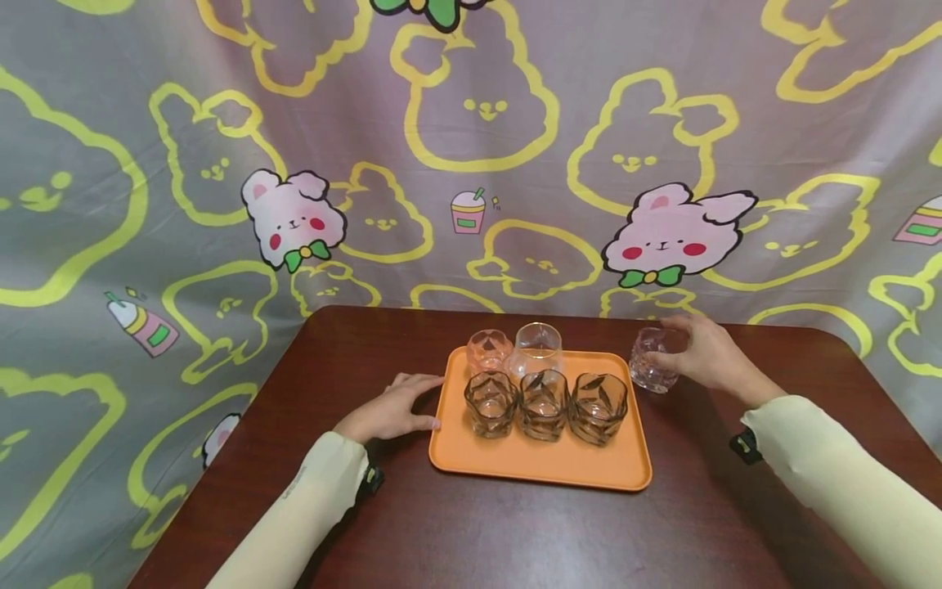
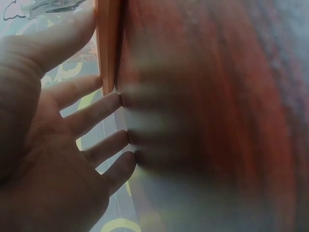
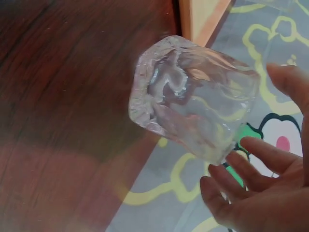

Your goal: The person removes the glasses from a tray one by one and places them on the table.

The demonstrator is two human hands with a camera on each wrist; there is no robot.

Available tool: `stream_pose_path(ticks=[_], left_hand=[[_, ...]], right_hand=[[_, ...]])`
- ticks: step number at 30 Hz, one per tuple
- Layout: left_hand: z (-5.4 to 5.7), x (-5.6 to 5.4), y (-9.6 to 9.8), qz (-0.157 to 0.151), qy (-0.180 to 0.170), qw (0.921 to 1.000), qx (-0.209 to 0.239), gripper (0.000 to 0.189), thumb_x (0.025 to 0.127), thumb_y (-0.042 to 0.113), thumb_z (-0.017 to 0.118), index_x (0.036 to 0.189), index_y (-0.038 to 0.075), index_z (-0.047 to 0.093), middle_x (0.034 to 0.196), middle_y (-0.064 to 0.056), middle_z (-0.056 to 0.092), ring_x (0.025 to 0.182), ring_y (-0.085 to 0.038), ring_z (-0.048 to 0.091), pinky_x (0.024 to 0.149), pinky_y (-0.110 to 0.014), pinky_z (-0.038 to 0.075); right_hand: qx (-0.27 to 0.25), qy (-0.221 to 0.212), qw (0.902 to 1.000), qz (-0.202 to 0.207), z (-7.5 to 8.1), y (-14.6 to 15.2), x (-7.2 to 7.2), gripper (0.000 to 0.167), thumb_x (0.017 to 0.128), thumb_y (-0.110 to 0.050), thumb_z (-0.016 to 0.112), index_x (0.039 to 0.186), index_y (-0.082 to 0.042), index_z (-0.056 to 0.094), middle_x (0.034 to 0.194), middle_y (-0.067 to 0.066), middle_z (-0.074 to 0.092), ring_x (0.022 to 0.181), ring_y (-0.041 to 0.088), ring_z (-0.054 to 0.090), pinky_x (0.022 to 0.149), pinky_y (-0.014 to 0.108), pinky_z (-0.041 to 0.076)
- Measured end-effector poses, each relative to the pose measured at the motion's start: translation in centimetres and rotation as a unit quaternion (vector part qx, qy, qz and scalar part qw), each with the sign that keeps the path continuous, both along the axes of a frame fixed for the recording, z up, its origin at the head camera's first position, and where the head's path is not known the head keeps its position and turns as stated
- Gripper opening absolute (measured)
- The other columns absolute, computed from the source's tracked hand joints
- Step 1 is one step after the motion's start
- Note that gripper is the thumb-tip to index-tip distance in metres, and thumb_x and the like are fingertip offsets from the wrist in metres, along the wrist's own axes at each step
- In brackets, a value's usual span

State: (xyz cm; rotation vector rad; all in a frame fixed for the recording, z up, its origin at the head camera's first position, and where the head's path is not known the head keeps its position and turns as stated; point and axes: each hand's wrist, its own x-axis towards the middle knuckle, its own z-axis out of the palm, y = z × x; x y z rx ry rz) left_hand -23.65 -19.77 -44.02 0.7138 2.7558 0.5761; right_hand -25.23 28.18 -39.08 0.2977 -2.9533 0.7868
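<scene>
An orange tray (image 1: 537,468) lies on the table, with my left hand (image 1: 390,409) at its left edge. In the left wrist view, the left hand's spread fingers (image 2: 79,116) reach toward the tray's side (image 2: 110,48); thumb and index finger seem to touch it. To the right of the tray, a clear faceted glass (image 1: 652,368) stands upright on the table. My right hand (image 1: 706,352) is spread around the glass's rim. The right wrist view shows a gap between thumb and glass (image 3: 193,96); whether the fingertips touch it, I cannot tell.
Several brown-tinted glasses (image 1: 545,409) stand in a row across the tray. Behind them are a pinkish glass (image 1: 489,348) and a clear gold-rimmed glass (image 1: 539,343). A patterned curtain (image 1: 530,196) hangs behind the dark wooden table (image 1: 515,540).
</scene>
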Motion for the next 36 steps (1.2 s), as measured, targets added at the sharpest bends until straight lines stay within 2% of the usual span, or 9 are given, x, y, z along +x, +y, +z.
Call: stream_pose_path(ticks=[3,7,11,14,18,22,25,36], left_hand=[[-0.2,-0.1,-0.1,0.001,0.0,1.0,0.0,0.078,0.079,0.038,0.076,0.145,0.014,0.04,0.143,-0.006,0.04,0.125,-0.026,0.033,0.1,-0.049,0.03],[-0.2,-0.1,-0.1,0.003,0.0,1.0,0.001,0.078,0.079,0.037,0.076,0.145,0.015,0.04,0.143,-0.006,0.04,0.125,-0.025,0.033,0.101,-0.046,0.03],[-0.1,0.0,-0.1,0.004,0.002,1.0,0.003,0.078,0.079,0.036,0.077,0.144,0.014,0.041,0.143,-0.006,0.041,0.125,-0.026,0.034,0.101,-0.046,0.03],[-0.1,0.1,-0.1,0.003,0.003,1.0,0.0,0.078,0.079,0.036,0.077,0.144,0.014,0.041,0.143,-0.006,0.041,0.125,-0.026,0.034,0.101,-0.046,0.03],[0.0,0.1,0.0,0.004,0.0,1.0,-0.001,0.078,0.079,0.036,0.076,0.145,0.013,0.04,0.144,-0.007,0.04,0.124,-0.026,0.034,0.101,-0.046,0.03],[0.2,0.0,0.2,0.004,-0.006,1.0,0.002,0.077,0.08,0.034,0.076,0.144,0.011,0.04,0.144,-0.008,0.04,0.124,-0.027,0.034,0.101,-0.046,0.03],[0.2,-0.1,0.2,0.003,-0.007,1.0,0.0,0.077,0.08,0.034,0.076,0.144,0.01,0.04,0.143,-0.008,0.04,0.124,-0.027,0.034,0.1,-0.045,0.031],[0.2,-0.1,0.2,-0.003,-0.007,0.9999,-0.01,0.077,0.081,0.034,0.075,0.145,0.01,0.039,0.144,-0.008,0.039,0.126,-0.028,0.033,0.101,-0.046,0.03]], right_hand=[[-0.009,0.025,0.9996,0.004,0.4,-0.4,0.1,0.077,0.076,-0.039,0.079,0.129,0.009,0.05,0.133,0.031,0.04,0.121,0.048,0.036,0.092,0.064,0.031],[-0.028,0.06,0.9977,0.018,1.0,-1.3,0.2,0.075,0.077,-0.042,0.077,0.129,0.006,0.052,0.129,0.027,0.045,0.116,0.045,0.044,0.088,0.062,0.036],[-0.043,0.08,0.9945,0.051,1.3,-2.8,0.2,0.07,0.078,-0.039,0.077,0.128,0.004,0.054,0.125,0.022,0.049,0.099,0.038,0.058,0.079,0.054,0.046],[-0.035,0.082,0.9932,0.075,1.4,-4.1,0.2,0.069,0.079,-0.04,0.076,0.129,0.001,0.054,0.124,0.019,0.049,0.085,0.031,0.06,0.07,0.047,0.049],[-0.022,0.079,0.9914,0.102,1.6,-5.8,-0.1,0.073,0.078,-0.047,0.074,0.132,-0.002,0.053,0.128,0.018,0.049,0.095,0.031,0.055,0.076,0.05,0.046],[-0.028,0.063,0.989,0.13,1.7,-7.2,-0.7,0.072,0.078,-0.043,0.076,0.134,-0.005,0.051,0.127,0.016,0.051,0.115,0.035,0.048,0.09,0.056,0.039],[-0.036,0.052,0.9873,0.146,1.7,-8.1,-1.2,0.072,0.077,-0.039,0.078,0.135,-0.006,0.051,0.125,0.014,0.054,0.114,0.033,0.049,0.09,0.054,0.04],[-0.049,0.022,0.9776,0.203,1.2,-11.0,-2.7,0.077,0.074,-0.042,0.079,0.136,-0.007,0.049,0.129,0.012,0.052,0.118,0.031,0.048,0.091,0.051,0.041]])
